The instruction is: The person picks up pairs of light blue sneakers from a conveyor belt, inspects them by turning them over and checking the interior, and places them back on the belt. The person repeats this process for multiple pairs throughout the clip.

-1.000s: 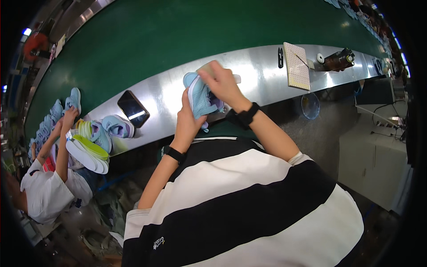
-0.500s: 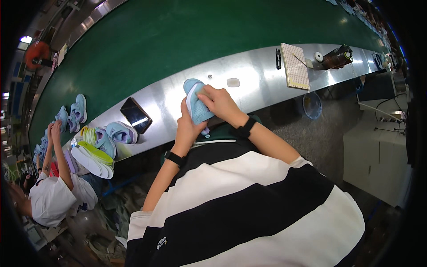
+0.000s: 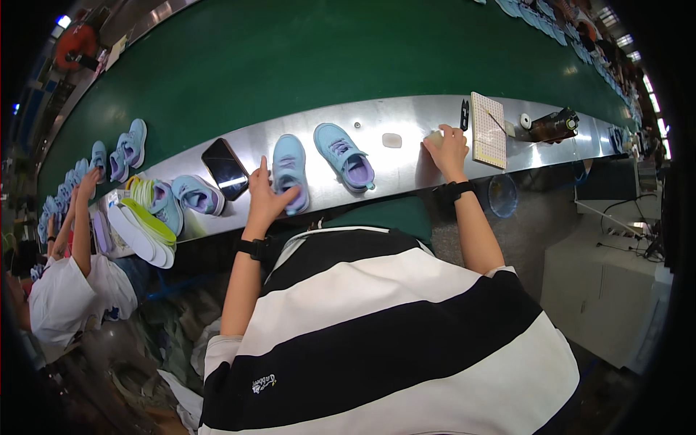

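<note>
Two light-blue shoes with lilac linings stand side by side on the metal ledge in front of me, toes away from me: a left shoe (image 3: 288, 163) and a right shoe (image 3: 341, 154). Spread beside the left shoe is my left hand (image 3: 266, 197), fingers apart; its thumb reaches over the shoe's heel end. My right hand (image 3: 451, 154) pinches a small pale-yellow block (image 3: 434, 138) just above the ledge, left of a patterned notepad (image 3: 487, 134). A flat pale rectangular piece (image 3: 391, 140) lies between the shoes and that hand.
A green belt (image 3: 304, 65) runs beyond the metal ledge (image 3: 413, 163). To the left lie a phone (image 3: 225, 169), more blue shoes (image 3: 198, 196) and white-and-lime insoles (image 3: 141, 233). A co-worker (image 3: 80, 290) handles shoes there. Black thread snips (image 3: 465, 114) and a dark bottle (image 3: 552, 125) are at right.
The shoe held in both hands has been let go; two shoes now stand on the ledge. My right hand has moved right with the pale block, and my left hand has moved left.
</note>
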